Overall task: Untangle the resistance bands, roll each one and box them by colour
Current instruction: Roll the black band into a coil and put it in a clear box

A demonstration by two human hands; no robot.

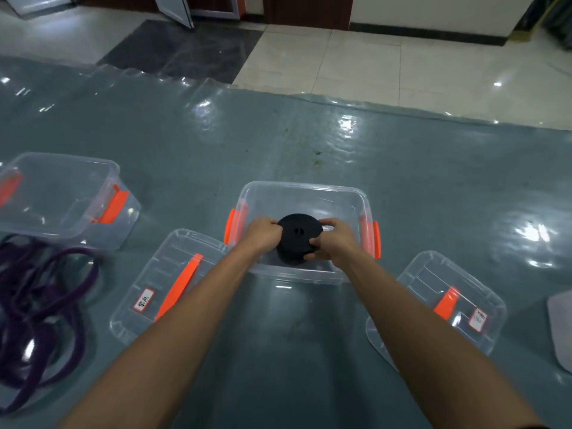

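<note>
A black roll [298, 233] sits upright as a disc inside the middle box [305, 186], flat face up toward the camera and axis near vertical; I cannot tell if it touches the box bottom. The left hand [263, 236] curls its fingers [275, 226] round the roll's left edge, while the right hand [335, 239] pinches the right edge. 2 lids [168, 283] lie on the counter [309, 134], and purple bands [40, 305] lie tangled at left.

the black band roll [298, 235] i hold is matt. the box [303, 185] is clear, glossy plastic with orange plastic latches [229, 226]. the worktop [433, 196] carries a wrinkled, glossy film [201, 106]. the purple bands [34, 308] look matt.
</note>
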